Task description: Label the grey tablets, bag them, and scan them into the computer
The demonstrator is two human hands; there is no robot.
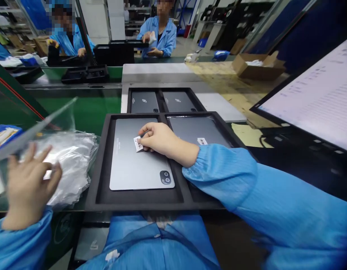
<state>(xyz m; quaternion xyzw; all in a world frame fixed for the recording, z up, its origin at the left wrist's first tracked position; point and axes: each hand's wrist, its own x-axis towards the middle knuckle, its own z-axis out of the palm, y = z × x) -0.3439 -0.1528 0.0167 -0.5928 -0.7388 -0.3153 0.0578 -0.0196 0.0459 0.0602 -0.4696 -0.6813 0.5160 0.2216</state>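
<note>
— Where's the tablet (139, 165), which way does it point?
— Left well of the black tray (139, 206); long axis front to back, camera block (165, 177) at near right corner. Smooth grey back, rounded corners.
— Hands?
— Right hand (160, 139) pinches a small rectangular barcode label (138, 144) over it; contact unclear. Left hand (32, 182) blurred at a clear plastic sleeve (62, 117); can't tell if gripping. Crinkled, glossy bags (74, 161) alongside.
</note>
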